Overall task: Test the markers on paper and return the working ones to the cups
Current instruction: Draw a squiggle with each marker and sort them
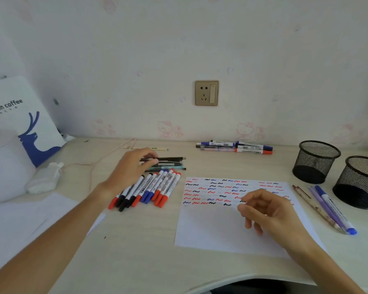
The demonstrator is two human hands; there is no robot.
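Hovering over the test paper (232, 221) near the bench (136, 240) front edge: right hand (270, 211), fingers loosely curled, grip holding nothing as far as visible. Covered across its top part with red, blue and black squiggles, lower part blank. Just right of the sheet, three pens lying side by side (327, 209), one with a blue cap. Left of the paper, a fanned bunch of red, blue and black markers (149, 189) flat on the bench. Reaching past them, left hand (132, 170), fingers pinching a thin black pen (168, 159) at the top of a small stack of slim pens (170, 165). Off to the right, two black mesh cups (316, 161), upright, nothing visible inside, near each other. Farther back by the wall, another little pile of markers (236, 147). Far left, a coffee-branded bag (23, 117) and a crumpled tissue (45, 177).
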